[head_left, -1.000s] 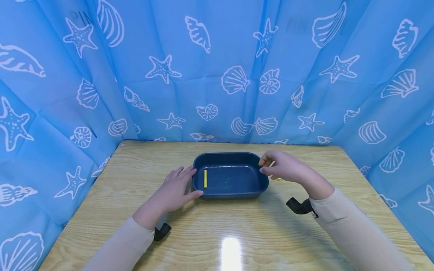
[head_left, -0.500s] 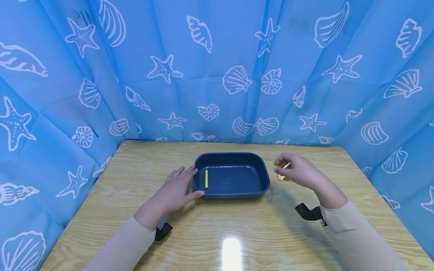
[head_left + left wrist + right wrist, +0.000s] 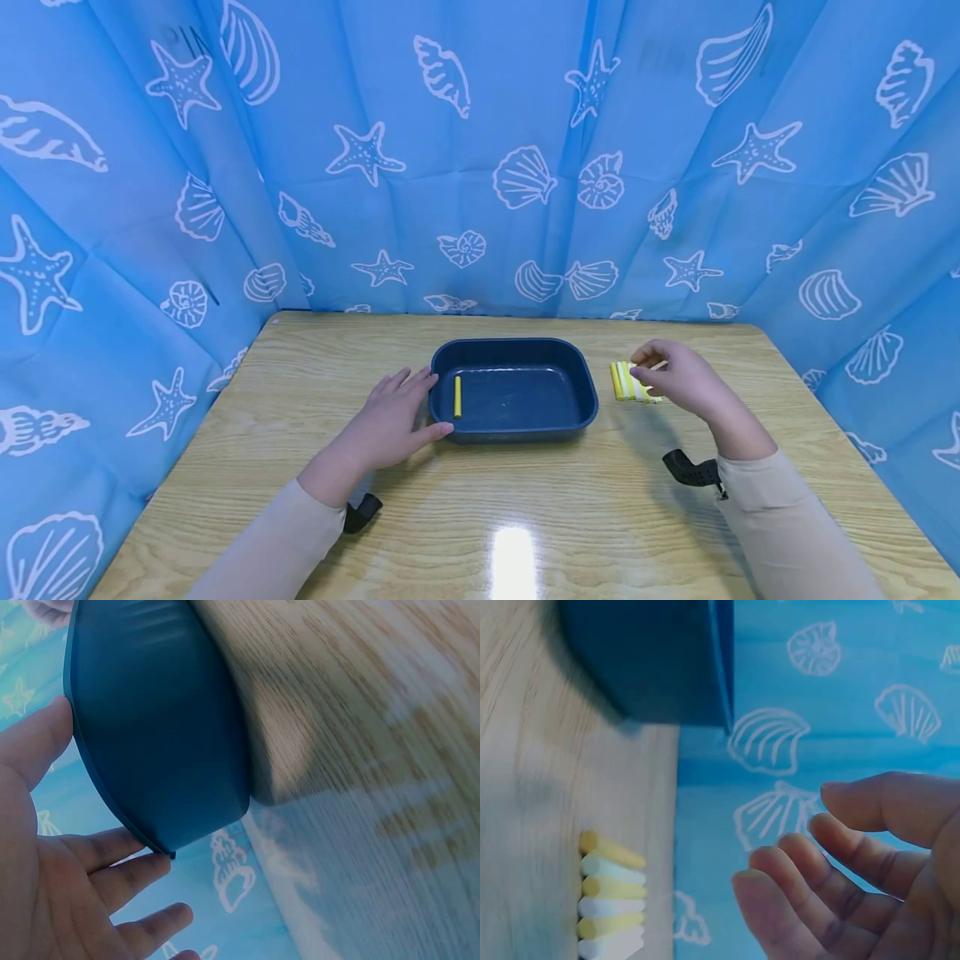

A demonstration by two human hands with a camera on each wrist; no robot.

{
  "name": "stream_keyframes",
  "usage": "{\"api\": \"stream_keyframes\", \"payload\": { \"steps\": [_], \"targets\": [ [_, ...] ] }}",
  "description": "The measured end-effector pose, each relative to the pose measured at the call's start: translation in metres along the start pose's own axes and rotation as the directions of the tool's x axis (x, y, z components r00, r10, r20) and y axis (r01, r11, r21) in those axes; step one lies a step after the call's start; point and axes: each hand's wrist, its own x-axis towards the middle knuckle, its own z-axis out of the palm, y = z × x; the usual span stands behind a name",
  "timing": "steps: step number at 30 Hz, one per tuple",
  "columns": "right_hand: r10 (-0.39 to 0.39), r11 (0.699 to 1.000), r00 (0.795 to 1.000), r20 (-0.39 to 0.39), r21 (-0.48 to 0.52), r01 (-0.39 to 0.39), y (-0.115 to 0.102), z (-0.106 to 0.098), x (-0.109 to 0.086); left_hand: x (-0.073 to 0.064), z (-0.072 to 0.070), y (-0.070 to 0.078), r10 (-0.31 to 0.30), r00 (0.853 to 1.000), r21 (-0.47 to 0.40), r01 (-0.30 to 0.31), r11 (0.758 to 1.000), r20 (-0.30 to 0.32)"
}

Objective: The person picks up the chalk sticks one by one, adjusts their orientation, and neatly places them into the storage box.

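A dark blue plastic basin stands in the middle of the table, and one yellow chalk stick lies in its left end. My left hand touches the basin's left end with fingers spread; in the left wrist view the thumb and fingertips meet its rim. To the right of the basin lies a side-by-side row of yellow and white chalk sticks. My right hand hovers over that row, partly covering it, fingers loosely bent. In the right wrist view its fingers hold nothing, and the chalk row lies apart from them.
The wooden table reaches back to a blue curtain printed with shells and starfish, which also runs along both sides. Black wrist-worn devices show under the left and right wrists.
My right hand has moved from the basin's right rim rightward to over the chalk row, more of which now shows. My left hand stays at the basin.
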Motion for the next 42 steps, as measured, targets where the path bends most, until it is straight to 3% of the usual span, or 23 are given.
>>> {"api": "stream_keyframes", "payload": {
  "steps": [13,23,33,42],
  "targets": [
    [0.080,0.996,0.994,-0.071,0.030,-0.078,0.035,-0.006,0.017,0.002,0.001,-0.001,0.015,1.000,0.018,-0.014,1.000,-0.008],
    [0.231,0.972,0.973,-0.027,0.050,-0.230,0.059,-0.006,0.033,0.003,0.001,0.001,0.004,1.000,0.021,-0.005,1.000,0.007],
    [0.265,0.962,0.964,0.033,0.061,-0.267,0.069,-0.004,0.044,0.002,0.001,-0.001,0.005,1.000,0.007,-0.005,1.000,0.005],
    [0.280,0.959,0.959,0.034,0.029,-0.281,0.075,0.001,0.049,0.002,0.001,-0.002,0.004,1.000,-0.004,-0.003,1.000,0.011]
  ]
}}
